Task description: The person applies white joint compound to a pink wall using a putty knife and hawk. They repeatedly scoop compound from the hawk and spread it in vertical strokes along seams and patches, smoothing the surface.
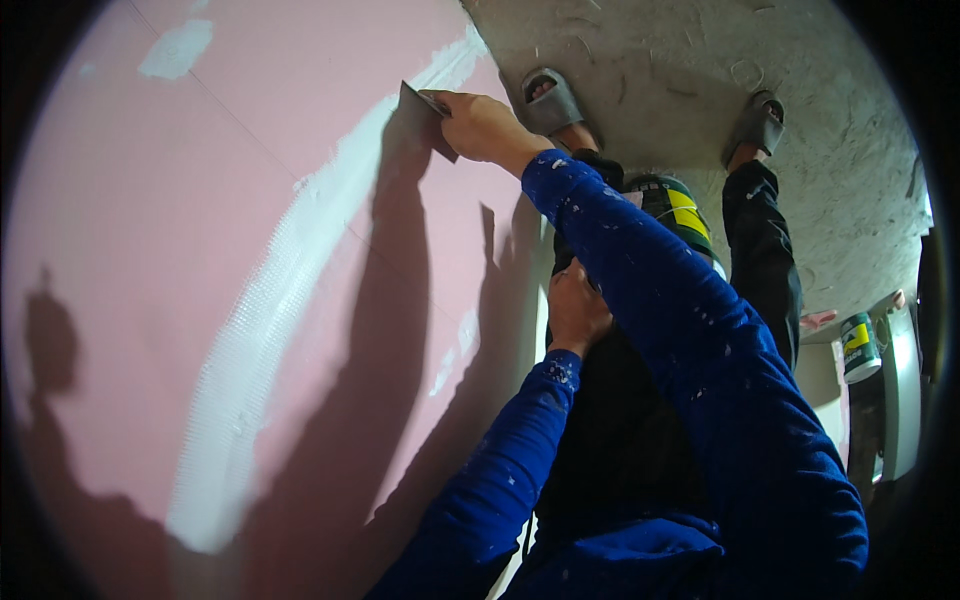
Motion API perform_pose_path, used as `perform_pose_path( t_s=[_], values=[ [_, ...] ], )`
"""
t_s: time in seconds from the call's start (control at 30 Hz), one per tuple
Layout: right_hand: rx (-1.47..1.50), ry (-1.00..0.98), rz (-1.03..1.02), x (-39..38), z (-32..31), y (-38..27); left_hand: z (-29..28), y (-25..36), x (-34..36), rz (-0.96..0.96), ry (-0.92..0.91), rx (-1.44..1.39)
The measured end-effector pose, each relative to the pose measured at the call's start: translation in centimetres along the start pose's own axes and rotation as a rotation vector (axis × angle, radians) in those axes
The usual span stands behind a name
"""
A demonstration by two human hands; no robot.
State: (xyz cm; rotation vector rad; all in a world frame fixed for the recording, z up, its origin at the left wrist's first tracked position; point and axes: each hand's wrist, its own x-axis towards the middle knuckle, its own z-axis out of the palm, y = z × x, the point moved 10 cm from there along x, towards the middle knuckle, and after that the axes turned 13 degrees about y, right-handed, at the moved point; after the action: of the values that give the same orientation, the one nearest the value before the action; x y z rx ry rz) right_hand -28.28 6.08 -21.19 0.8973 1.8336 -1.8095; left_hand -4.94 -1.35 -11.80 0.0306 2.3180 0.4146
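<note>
My right hand [485,125] grips a putty knife [436,128], its wide metal blade against the pink wall board [240,60]. Under and beside the blade runs a long band of white filler [262,315] with a mesh texture showing along much of its length. Lower down and close to my body, my left hand [578,308] is closed, partly behind my right sleeve. Something dark shows at its fingers, too hidden to name. Both blue sleeves are flecked with white.
A dark green and yellow bucket [682,212] stands on the concrete floor [650,60] between my legs, partly behind my right arm. Another such bucket [860,347] is at the far right. White patches [178,48] mark the board; shadows of my arms fall across it.
</note>
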Motion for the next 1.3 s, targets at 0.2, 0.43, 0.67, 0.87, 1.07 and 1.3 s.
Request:
perform_pose_path(
  t_s=[0.2, 0.43, 0.67, 0.87, 1.07, 1.3],
  values=[
    [0.007, 0.105, -0.205, -5.8, -1.2, -6.6, 2.2, -4.0, -2.6, 0.026, 0.061, -0.061],
    [0.124, 0.074, -0.388, -11.2, -3.5, -7.8, 1.4, -2.4, -2.7, 0.173, 0.202, -0.062],
    [-0.12, 0.257, -0.586, -3.3, -3.8, -2.7, 0.5, 0.1, -0.2, -0.16, -0.048, 0.0],
    [-0.3, 0.38, -0.733, -1.0, -0.2, -1.8, 0.4, -0.7, -0.4, -0.124, 0.01, 0.001],
    [-0.219, 0.313, -0.579, -2.2, 1.7, 0.0, 1.4, -1.3, -0.3, -0.013, -0.035, 0.099],
    [-0.065, 0.245, -0.333, -5.4, -0.1, 3.1, 2.1, -2.1, -0.5, -0.036, -0.057, 0.076]
  ],
)
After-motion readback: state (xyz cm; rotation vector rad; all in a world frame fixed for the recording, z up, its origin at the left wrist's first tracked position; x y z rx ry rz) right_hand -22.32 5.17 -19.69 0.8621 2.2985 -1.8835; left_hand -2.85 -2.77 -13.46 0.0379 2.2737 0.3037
